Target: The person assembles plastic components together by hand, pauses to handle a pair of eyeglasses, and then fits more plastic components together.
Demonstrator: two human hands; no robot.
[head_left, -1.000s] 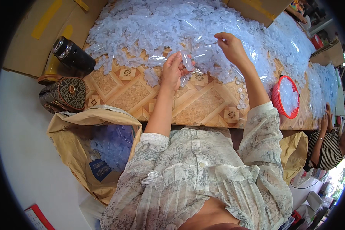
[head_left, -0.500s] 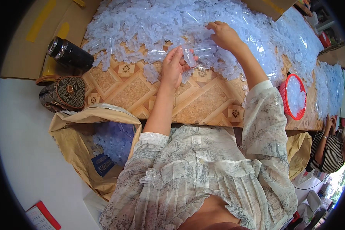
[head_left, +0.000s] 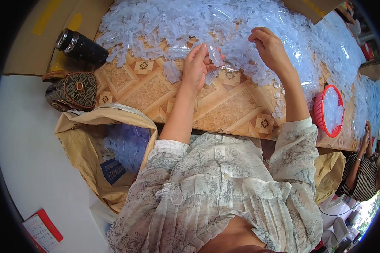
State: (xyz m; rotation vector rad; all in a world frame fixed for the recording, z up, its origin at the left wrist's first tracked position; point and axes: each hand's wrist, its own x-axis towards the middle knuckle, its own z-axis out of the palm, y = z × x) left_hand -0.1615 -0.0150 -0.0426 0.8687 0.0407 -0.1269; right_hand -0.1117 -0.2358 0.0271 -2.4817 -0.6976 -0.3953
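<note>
My left hand [head_left: 194, 69] is closed around a clear plastic tube [head_left: 215, 55], held tilted between thumb and fingers just above the table. To its right, my right hand [head_left: 272, 49] is raised over the pile with its fingers curled in. Whatever its fingertips may hold is hidden or too small to make out. A large heap of clear plastic pieces [head_left: 156, 23] covers the far part of the patterned tabletop [head_left: 152, 86]. Below my right wrist lies a short row of small clear round caps [head_left: 278, 102].
A red basket [head_left: 317, 111] of clear pieces stands at the right. On the left are a black flask [head_left: 86, 51], a patterned pouch [head_left: 74, 90] and an open brown sack [head_left: 82, 156] of clear pieces. Another person in stripes [head_left: 363, 179] sits far right.
My right hand has drawn back from the pile, moving right and nearer to me, its fingers more curled. My left hand keeps the tube at nearly the same spot, and the view has shifted slightly.
</note>
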